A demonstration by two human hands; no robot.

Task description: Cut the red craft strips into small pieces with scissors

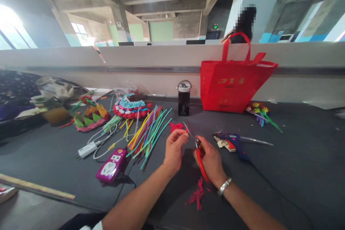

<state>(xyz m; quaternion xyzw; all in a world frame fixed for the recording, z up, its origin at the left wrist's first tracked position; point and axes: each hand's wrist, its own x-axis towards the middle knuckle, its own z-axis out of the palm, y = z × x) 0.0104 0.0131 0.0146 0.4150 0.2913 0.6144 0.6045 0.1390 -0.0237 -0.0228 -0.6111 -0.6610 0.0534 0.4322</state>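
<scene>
In my right hand (211,160) is a pair of scissors (201,163) with red handles, its blades pointing up and left. My left hand (174,149) pinches a small red piece (187,131) close to the blades; the piece is mostly hidden by the fingers. Just beyond that hand lies a pile of red bits (176,127). More red scraps (198,194) are scattered on the dark table (164,205) nearer to me, below the scissors.
Left of my hands lie coloured pipe cleaners (151,133), a purple case (111,166) and a white charger (87,150). A dark bottle (184,102) and a red bag (226,90) stand behind. To the right rests a glue gun (235,143) with its cord. A person (244,25) is beyond the partition.
</scene>
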